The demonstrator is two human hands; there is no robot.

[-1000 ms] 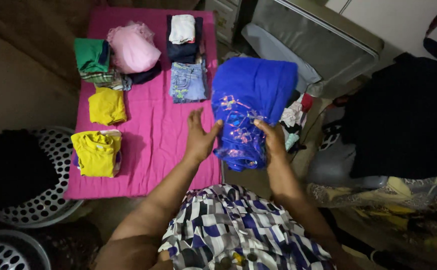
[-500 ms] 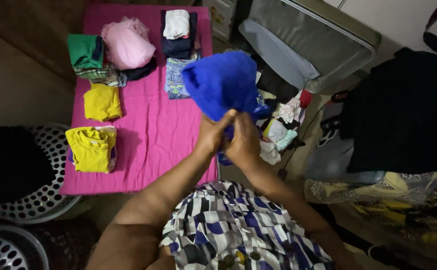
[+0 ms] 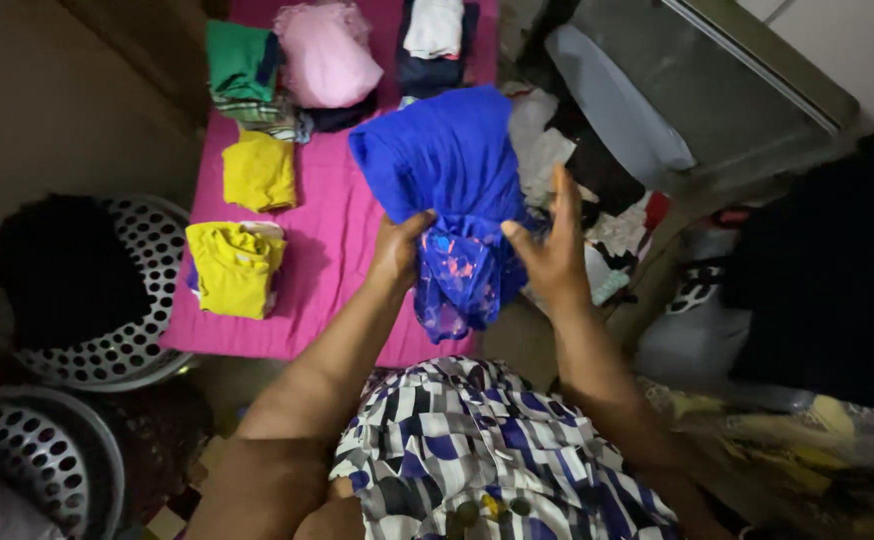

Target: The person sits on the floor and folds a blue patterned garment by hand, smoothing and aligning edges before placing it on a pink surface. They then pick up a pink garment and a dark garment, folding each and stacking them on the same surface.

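Royal-blue garment (image 3: 449,170) up front — its lower part (image 3: 457,275) shimmers with pink and pale iridescent patches. Beneath it, a hot-pink cloth (image 3: 332,225) carries yellow folded tops (image 3: 234,265), a green piece (image 3: 240,60) and a pale-pink bundle (image 3: 327,55). White perforated basket (image 3: 132,345) with black clothing (image 3: 65,270) — and a blue, white and black checked dress (image 3: 477,450).

Home: folded clothes (image 3: 257,172), laundry baskets (image 3: 122,345)

Bare forearms, no sleeves in view, no rings or watch seen. Left hand (image 3: 394,255) and right hand (image 3: 549,252) both bare. Loose patterned garment (image 3: 477,450) on torso: white, grey, dark blue blocks, few small yellow patches near bottom edge.
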